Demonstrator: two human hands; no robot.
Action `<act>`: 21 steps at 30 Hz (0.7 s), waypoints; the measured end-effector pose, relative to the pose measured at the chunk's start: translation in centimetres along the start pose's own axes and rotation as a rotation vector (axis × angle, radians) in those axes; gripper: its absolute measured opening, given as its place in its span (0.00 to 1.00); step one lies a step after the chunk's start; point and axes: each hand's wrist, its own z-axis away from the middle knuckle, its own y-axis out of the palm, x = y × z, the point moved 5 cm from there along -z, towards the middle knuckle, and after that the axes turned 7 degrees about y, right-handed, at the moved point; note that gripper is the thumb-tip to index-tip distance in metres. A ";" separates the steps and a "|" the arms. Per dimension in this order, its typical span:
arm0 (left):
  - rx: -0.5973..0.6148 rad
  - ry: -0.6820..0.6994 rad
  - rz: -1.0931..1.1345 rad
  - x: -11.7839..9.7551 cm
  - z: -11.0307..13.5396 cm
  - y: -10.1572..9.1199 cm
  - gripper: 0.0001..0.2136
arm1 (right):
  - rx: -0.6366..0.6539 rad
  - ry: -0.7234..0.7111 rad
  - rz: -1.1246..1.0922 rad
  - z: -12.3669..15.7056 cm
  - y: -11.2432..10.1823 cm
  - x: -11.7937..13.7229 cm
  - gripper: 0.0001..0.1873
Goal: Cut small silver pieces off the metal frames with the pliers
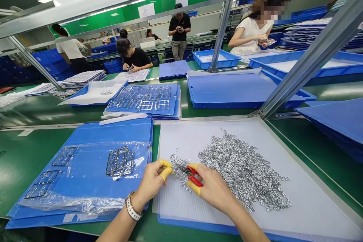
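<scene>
On the white sheet (184, 130) sits a small pile of tiny parts (180, 168), just left of a big pile (244, 170). The right hand (212, 183) has its grip wrapped around the red-handled tool (195, 180), with the tip end by the small pile. The left hand (154, 179) has its grip pinched nearly closed; I cannot tell if a part is in it. To do this well, I think it helps to hold each part by its edge, go slow with the tool, and keep fingertips away from its tip. The two piles should not mix. The parts look silver and shiny, with dark bits. Farther left, black frames (120, 162) lie on a blue sheet (99, 132) on the green surface (42, 145).
</scene>
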 end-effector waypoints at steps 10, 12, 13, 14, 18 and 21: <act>0.021 -0.097 0.303 -0.3 0.1 1.0 0.14 | -0.264 -0.219 -0.474 -0.4 0.9 3.2 0.10; 0.048 -0.117 0.363 -0.7 0.3 1.5 0.14 | -0.263 -0.325 -0.466 -0.2 1.0 4.1 0.11; 0.059 -0.131 0.403 -0.7 0.4 1.7 0.14 | -0.261 -0.355 -0.460 -0.2 1.0 4.4 0.11; 0.069 -0.147 0.447 -0.8 0.4 1.9 0.13 | -0.258 -0.370 -0.457 -0.2 1.1 4.5 0.11; 0.091 -0.193 0.580 -0.6 0.4 2.2 0.12 | -0.216 -0.335 -0.477 -0.4 1.2 4.3 0.10; 0.114 -0.210 0.621 -0.4 0.4 2.3 0.11 | -0.147 -0.303 -0.522 -0.6 1.2 4.0 0.09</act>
